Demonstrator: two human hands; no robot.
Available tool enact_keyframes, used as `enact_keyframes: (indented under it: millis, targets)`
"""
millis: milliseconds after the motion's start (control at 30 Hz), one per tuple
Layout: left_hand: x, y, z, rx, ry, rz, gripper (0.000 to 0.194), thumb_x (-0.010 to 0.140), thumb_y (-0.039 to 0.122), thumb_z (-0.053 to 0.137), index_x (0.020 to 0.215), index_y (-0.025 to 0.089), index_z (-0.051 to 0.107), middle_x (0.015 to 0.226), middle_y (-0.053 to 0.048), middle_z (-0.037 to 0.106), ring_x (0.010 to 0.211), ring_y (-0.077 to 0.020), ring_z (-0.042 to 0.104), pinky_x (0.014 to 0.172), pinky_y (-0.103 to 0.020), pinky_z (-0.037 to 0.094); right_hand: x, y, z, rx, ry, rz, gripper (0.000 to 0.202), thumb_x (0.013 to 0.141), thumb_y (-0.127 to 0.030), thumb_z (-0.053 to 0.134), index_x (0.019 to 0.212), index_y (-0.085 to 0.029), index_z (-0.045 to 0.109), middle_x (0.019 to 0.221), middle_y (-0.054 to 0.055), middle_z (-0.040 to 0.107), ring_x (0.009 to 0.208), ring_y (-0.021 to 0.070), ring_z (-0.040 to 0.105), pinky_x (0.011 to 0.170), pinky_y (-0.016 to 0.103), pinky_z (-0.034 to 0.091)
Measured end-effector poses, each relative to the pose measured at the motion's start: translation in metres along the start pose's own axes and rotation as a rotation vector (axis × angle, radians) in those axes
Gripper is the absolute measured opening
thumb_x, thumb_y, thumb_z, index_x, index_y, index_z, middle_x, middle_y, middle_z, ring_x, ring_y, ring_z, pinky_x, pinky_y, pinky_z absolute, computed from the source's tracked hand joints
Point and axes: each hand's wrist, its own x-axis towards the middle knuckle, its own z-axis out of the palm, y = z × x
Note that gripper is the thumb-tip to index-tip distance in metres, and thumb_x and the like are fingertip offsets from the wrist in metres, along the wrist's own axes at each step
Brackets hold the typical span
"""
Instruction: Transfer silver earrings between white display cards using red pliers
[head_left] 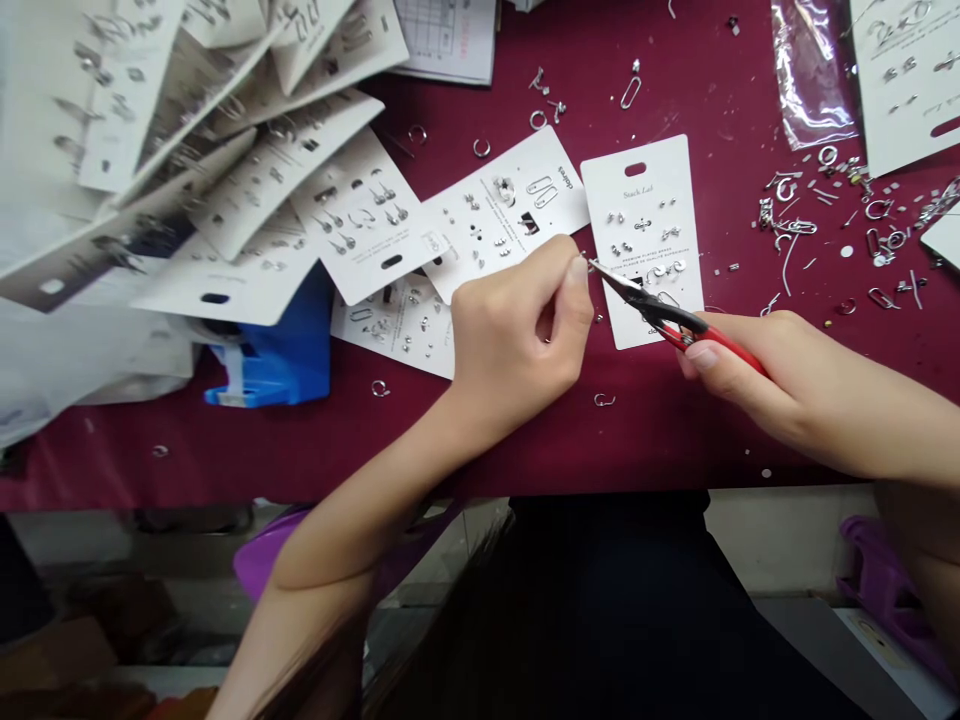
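Observation:
My left hand (523,325) is closed above the table, thumb pressed against the curled forefinger. Whatever tiny piece sits in that pinch is mostly hidden. In my right hand (757,375) is a pair of red-handled pliers (675,318), its pointed tips right beside the left thumb and forefinger. Beneath the pliers lies a white earring card (637,180) with several small silver earrings on it. Another earring card (517,200) lies behind my left hand, which covers part of it.
Overlapping earring cards (300,170) pile up at the left, by a blue tape dispenser (289,350). Loose silver jewelry pieces (802,228) are scattered at the right, near a clear plastic bag (814,80). The maroon table (637,440) ends in front of my body.

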Motion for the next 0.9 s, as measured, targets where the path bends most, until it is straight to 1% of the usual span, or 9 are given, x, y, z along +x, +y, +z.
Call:
enact_keyframes:
  millis: [133,200,333,467,533,600,700,800,900]
  targets:
    - [0.003,-0.002,-0.005,-0.037,-0.076,-0.03,0.039,0.101,0.026,0.038,0.063,0.02,0.036,0.049,0.005,0.036,0.043,-0.0065,0.029,0.048,-0.025,0.025,0.0,0.002,-0.002,0.089,-0.082,0.043,0.063,0.098,-0.071,0.027,0.079,-0.02,0.058,0.053,-0.005,0.048,0.044,0.009,0.043,0.044,0.025,0.033]
    - [0.004,-0.003,-0.006,-0.061,-0.101,-0.047,0.038,0.101,0.027,0.038,0.064,0.02,0.036,0.049,0.005,0.036,0.043,-0.0067,0.03,0.046,-0.024,0.026,0.002,0.005,-0.004,0.158,-0.131,0.071,0.065,0.096,-0.075,0.026,0.086,-0.019,0.06,0.055,-0.005,0.05,0.047,0.0102,0.049,0.048,0.026,0.038]
    - [0.005,-0.006,-0.004,-0.126,-0.084,-0.041,0.037,0.1,0.029,0.039,0.065,0.021,0.036,0.049,0.005,0.037,0.042,-0.0072,0.031,0.044,-0.025,0.027,0.004,0.011,-0.015,0.272,-0.238,0.02,0.069,0.095,-0.076,0.024,0.086,-0.018,0.058,0.067,0.0,0.059,0.058,0.0128,0.06,0.061,0.029,0.046]
    - [0.006,-0.009,-0.001,-0.188,-0.054,-0.072,0.038,0.1,0.031,0.038,0.063,0.021,0.037,0.049,0.004,0.04,0.043,-0.0084,0.033,0.046,-0.026,0.029,0.004,0.015,-0.03,0.254,-0.305,-0.051,0.061,0.096,-0.073,0.031,0.08,-0.018,0.054,0.07,0.003,0.061,0.062,0.0149,0.06,0.064,0.032,0.047]
    - [0.007,-0.01,-0.001,-0.238,-0.047,-0.111,0.04,0.1,0.033,0.038,0.062,0.021,0.038,0.05,0.003,0.043,0.044,-0.0087,0.036,0.047,-0.026,0.031,0.003,0.016,-0.034,0.293,-0.317,-0.052,0.056,0.095,-0.073,0.036,0.085,-0.02,0.052,0.073,0.003,0.061,0.063,0.0151,0.059,0.064,0.032,0.048]
    - [0.009,-0.011,-0.002,-0.343,-0.065,-0.147,0.039,0.099,0.032,0.039,0.061,0.021,0.038,0.05,0.003,0.043,0.044,-0.0084,0.037,0.047,-0.025,0.033,0.003,0.016,-0.036,0.391,-0.246,-0.045,0.051,0.094,-0.072,0.04,0.097,-0.022,0.049,0.076,0.0,0.06,0.064,0.0133,0.057,0.063,0.03,0.047]
    - [0.012,-0.012,-0.003,-0.561,-0.102,-0.165,0.037,0.097,0.028,0.041,0.061,0.021,0.039,0.05,0.005,0.041,0.043,-0.0074,0.036,0.046,-0.024,0.034,0.005,0.017,-0.036,0.403,0.055,-0.034,0.04,0.098,-0.063,0.043,0.11,-0.024,0.041,0.078,-0.004,0.053,0.063,0.0086,0.047,0.061,0.025,0.039]
    - [0.013,-0.012,-0.004,-0.721,-0.159,-0.17,0.035,0.095,0.027,0.043,0.061,0.02,0.044,0.051,0.004,0.044,0.042,-0.0066,0.038,0.046,-0.023,0.036,0.014,0.014,-0.037,0.132,0.311,0.044,0.034,0.102,-0.049,0.044,0.121,-0.021,0.036,0.081,-0.005,0.047,0.065,0.007,0.04,0.067,0.027,0.036]
    - [0.013,-0.01,-0.007,-0.811,-0.217,-0.173,0.037,0.096,0.028,0.042,0.06,0.02,0.046,0.052,0.004,0.045,0.041,-0.0057,0.039,0.043,-0.021,0.034,0.027,0.009,-0.038,-0.189,0.417,0.126,0.042,0.1,-0.046,0.05,0.128,-0.016,0.039,0.089,0.001,0.054,0.075,0.0112,0.047,0.077,0.033,0.037]
